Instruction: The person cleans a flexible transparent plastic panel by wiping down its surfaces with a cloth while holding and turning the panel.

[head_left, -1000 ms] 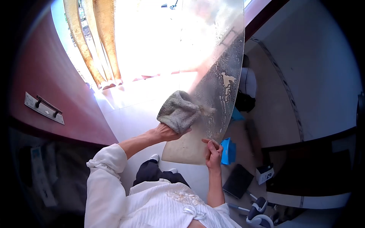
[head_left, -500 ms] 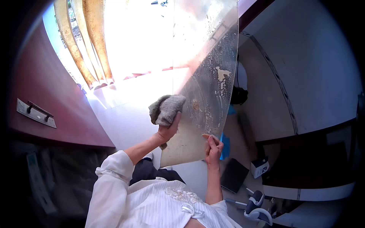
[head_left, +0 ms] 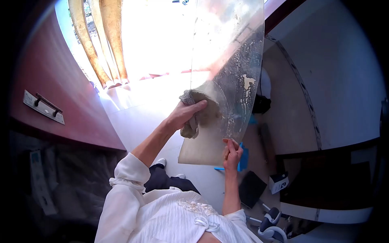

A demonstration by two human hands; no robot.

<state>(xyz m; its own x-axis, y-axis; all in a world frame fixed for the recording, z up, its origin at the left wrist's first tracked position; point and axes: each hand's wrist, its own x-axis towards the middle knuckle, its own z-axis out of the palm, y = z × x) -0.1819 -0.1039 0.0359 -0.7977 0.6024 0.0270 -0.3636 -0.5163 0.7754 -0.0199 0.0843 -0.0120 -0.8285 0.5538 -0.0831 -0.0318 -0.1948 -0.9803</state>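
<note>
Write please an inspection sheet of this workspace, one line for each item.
Surface: pale tiled floor, sunlit near the doorway.
Job's things: glass pane held upright, smeared with whitish residue; grey cloth pressed on it.
Clutter: blue item, dark flat thing and small box on the floor.
Hands: left hand grips the cloth; right hand holds the pane's lower edge.
Cables: nothing seen.
Surroundings: red door with metal handle, yellowish posts outside, white wall.

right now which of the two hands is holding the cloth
The left hand grips the grey cloth against the glass pane; the right hand only holds the pane's lower edge.
</note>
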